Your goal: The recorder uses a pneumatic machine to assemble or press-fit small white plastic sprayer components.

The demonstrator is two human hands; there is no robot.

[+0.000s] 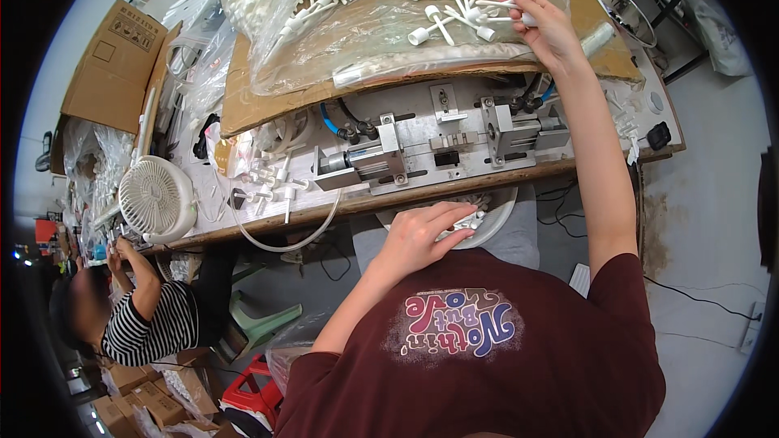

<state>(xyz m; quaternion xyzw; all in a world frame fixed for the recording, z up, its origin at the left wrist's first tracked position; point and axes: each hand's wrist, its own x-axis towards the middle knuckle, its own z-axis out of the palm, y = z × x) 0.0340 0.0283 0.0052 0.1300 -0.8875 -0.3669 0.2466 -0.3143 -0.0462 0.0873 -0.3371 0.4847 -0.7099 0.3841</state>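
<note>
At the far right of the bench, my right hand (545, 31) is closed on a white plastic stem with a cap-like end (529, 19), the stem pointing left between thumb and fingers. Just beside it lies a heap of similar white plastic pieces (454, 18) on a clear plastic bag. Low in front of my body, my left hand (420, 235) rests over a pale bowl (501, 227) on my lap. Its fingers are stretched out and apart, touching small white parts (480, 216) inside. Between the hands stands a metal clamping fixture (446, 142) with two facing cylinders.
A cardboard sheet (243, 105) holds the bag above the fixture. On the left are loose white pieces (274, 186), a clear hose (296, 245) and a white fan (157, 199). A co-worker in a striped shirt (154, 320) sits at left, near a red stool (253, 393).
</note>
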